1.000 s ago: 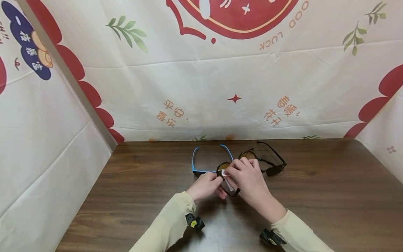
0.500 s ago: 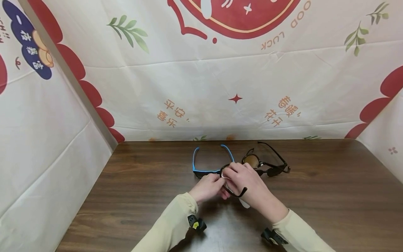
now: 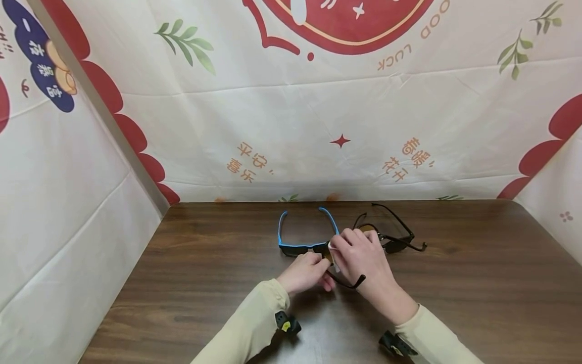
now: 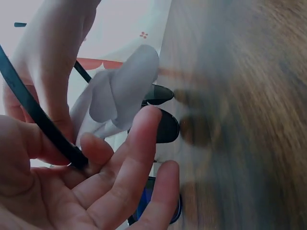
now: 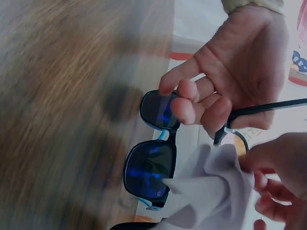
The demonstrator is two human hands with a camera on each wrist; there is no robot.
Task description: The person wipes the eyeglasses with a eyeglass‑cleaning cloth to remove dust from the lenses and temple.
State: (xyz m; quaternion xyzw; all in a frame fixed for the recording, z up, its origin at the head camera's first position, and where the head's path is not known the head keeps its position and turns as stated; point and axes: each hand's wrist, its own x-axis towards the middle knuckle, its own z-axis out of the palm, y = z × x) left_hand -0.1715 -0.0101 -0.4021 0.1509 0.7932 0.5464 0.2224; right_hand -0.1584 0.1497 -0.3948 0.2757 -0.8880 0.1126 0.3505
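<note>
My left hand (image 3: 303, 273) pinches black-framed glasses with amber lenses near one hinge; their temple arm (image 3: 347, 284) points toward me. Between the fingers of my right hand (image 3: 361, 255) is a pale grey cloth (image 5: 206, 187), held against the near lens. Most of that lens is hidden behind hand and cloth. In the left wrist view the cloth (image 4: 122, 88) hangs in loose folds, and several left fingers (image 4: 136, 163) extend past the frame. The glasses are above the table, just in front of blue-armed sunglasses (image 3: 295, 249) with dark lenses.
Black sunglasses (image 3: 395, 246) lie on the wooden table (image 3: 191, 283) behind my right hand, partly covered by the held glasses' far arm. A printed white cloth backdrop (image 3: 291, 116) rises at the table's back edge, with cloth sides at left and right.
Both hands and the held glasses have shifted slightly right. The right hand's fingers have moved over the lens area with the cloth, whose lower end no longer shows below the hand in the head view.
</note>
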